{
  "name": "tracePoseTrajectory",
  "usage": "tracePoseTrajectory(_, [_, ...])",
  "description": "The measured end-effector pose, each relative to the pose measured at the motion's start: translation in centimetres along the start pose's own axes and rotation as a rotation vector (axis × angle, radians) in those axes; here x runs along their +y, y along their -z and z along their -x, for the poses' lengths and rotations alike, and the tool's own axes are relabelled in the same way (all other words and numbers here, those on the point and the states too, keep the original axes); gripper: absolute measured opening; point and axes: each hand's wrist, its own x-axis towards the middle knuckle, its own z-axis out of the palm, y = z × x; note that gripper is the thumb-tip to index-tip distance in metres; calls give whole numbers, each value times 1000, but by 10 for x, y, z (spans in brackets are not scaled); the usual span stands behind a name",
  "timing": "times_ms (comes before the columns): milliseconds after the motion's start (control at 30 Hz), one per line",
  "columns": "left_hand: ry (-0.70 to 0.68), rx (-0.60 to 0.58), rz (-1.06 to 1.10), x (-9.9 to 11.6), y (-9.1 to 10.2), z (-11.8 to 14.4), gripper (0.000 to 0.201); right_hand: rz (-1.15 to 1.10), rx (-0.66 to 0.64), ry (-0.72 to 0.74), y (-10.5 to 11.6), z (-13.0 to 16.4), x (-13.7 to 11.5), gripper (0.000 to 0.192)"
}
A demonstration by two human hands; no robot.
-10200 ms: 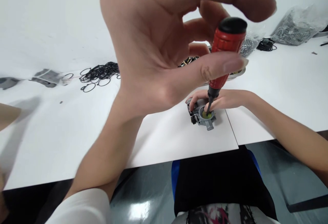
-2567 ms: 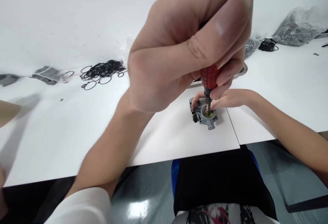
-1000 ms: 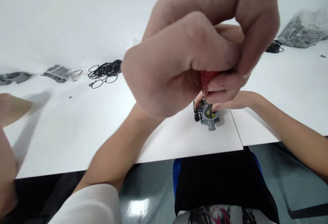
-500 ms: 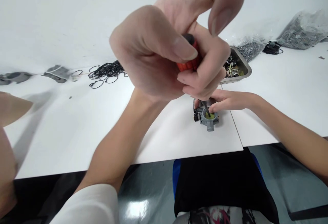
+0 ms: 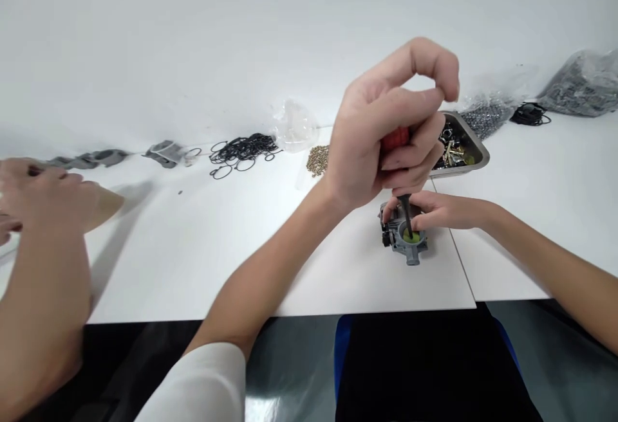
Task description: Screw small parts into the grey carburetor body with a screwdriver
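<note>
My left hand [image 5: 371,132] is wrapped round the red handle of a screwdriver [image 5: 394,140], with its index finger curled above the grip. From under the fist the dark shaft slants down into the round bore of a grey metal carburetor [image 5: 412,257]. Yellow-green shows inside that bore; the driver's tip is too small to make out there. My right hand [image 5: 441,210] grips the carburetor from its far side and holds it on the white table [image 5: 193,267]. Some of the right fingers are hidden behind the part.
Behind my hands stand a metal tray [image 5: 477,152] of small parts and a pile of brass-coloured pieces [image 5: 317,160]. Black rubber rings [image 5: 248,147] lie left of them, plastic bags [image 5: 584,84] at the back right. At far left is another person's hand [image 5: 53,193].
My left hand has lowered away from the camera, and its raised index finger has curled in. The screwdriver stays in the carburetor's bore. The view has shifted; the other person's hand now shows.
</note>
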Motion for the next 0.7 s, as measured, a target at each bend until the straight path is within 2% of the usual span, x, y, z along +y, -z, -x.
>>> tracePoseTrajectory(267, [91,-82,41,0,2,-2,7,-1,40,-52,1,-1,5,51])
tracePoseTrajectory(333, [132,-112,25,-2,1,-4,9,5,43,-64,1,-1,7,56])
tracePoseTrajectory(400, [197,-93,-3,-6,2,-5,13,10,45,-56,2,-1,7,59])
tracePoseTrajectory(567, [327,55,4,-32,25,-16,17,-17,40,-36,1,2,-1,57])
tracePoseTrajectory(700, [398,32,85,-50,42,-34,12,-35,6,4,1,4,-3,56])
